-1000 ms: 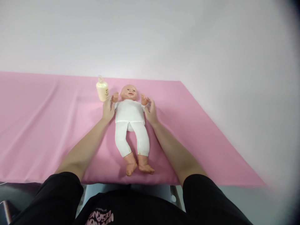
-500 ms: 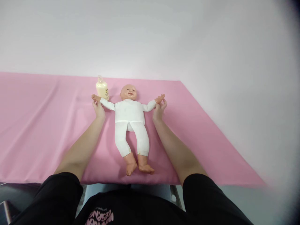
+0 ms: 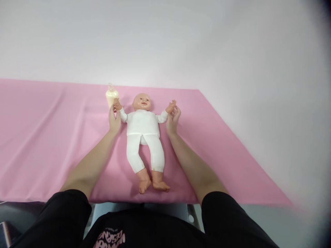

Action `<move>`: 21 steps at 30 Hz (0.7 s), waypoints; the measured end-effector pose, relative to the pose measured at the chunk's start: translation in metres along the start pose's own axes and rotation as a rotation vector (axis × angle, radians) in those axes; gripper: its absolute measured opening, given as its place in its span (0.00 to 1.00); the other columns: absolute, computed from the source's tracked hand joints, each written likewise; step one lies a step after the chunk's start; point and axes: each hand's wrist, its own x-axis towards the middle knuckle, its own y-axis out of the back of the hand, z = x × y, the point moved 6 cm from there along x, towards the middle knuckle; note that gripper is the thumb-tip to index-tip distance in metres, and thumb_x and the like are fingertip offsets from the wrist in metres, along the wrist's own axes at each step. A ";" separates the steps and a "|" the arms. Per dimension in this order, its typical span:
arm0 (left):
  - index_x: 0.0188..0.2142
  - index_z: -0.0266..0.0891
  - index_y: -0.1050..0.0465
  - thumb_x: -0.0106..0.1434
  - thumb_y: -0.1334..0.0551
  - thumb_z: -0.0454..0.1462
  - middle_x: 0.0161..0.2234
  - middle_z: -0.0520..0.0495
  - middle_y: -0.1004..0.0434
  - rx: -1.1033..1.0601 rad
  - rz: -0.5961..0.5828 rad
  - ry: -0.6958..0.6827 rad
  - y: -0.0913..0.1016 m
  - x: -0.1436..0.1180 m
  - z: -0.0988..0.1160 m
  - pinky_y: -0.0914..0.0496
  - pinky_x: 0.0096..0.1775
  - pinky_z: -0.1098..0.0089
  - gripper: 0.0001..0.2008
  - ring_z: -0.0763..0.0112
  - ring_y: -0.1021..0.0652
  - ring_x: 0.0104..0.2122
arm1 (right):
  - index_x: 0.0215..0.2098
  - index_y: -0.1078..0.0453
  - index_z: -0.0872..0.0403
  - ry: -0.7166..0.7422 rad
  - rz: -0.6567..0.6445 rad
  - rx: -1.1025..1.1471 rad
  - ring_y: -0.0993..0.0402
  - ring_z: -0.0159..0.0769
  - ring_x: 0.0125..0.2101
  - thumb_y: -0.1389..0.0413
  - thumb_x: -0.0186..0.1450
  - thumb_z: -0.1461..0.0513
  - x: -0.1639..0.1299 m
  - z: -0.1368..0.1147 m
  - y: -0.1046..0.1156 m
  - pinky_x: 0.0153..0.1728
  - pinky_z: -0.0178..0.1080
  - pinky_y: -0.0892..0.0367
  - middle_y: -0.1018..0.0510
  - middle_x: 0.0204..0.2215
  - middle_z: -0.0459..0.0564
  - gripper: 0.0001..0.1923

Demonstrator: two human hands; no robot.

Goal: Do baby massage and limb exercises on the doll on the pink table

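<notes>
Doll arms closer in vs prev

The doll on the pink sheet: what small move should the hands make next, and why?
Perhaps the left hand should ease the near arm of the doll slightly inward, since its small hand overlaps the bottle in view; whether they touch, I can't tell. The right hand holds the other arm.

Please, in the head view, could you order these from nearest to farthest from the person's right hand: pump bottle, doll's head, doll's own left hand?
1. Doll's left hand: right beside the person's right hand.
2. Doll's head: in the middle, farther left.
3. Pump bottle: farthest left, behind the person's left hand.
</notes>
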 end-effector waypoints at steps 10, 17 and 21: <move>0.67 0.41 0.35 0.76 0.52 0.52 0.62 0.34 0.27 0.301 -0.193 -0.290 -0.016 -0.008 0.030 0.36 0.64 0.51 0.28 0.53 0.28 0.63 | 0.65 0.38 0.50 0.230 -0.232 -0.224 0.30 0.48 0.62 0.52 0.75 0.48 -0.017 -0.032 -0.023 0.65 0.56 0.34 0.27 0.61 0.60 0.26; 0.62 0.42 0.27 0.72 0.49 0.38 0.60 0.38 0.25 0.482 -0.454 -0.329 -0.044 -0.022 0.026 0.38 0.64 0.47 0.23 0.52 0.28 0.59 | 0.60 0.29 0.47 0.310 -0.508 -0.322 0.27 0.48 0.59 0.54 0.74 0.56 -0.024 -0.033 -0.046 0.65 0.57 0.34 0.21 0.57 0.54 0.20; 0.64 0.38 0.30 0.74 0.48 0.43 0.60 0.34 0.27 0.383 -0.342 -0.308 -0.036 -0.018 0.026 0.39 0.65 0.45 0.24 0.48 0.29 0.61 | 0.62 0.32 0.48 0.239 -0.422 -0.284 0.28 0.48 0.60 0.52 0.74 0.52 -0.021 -0.027 -0.038 0.66 0.57 0.36 0.23 0.59 0.56 0.22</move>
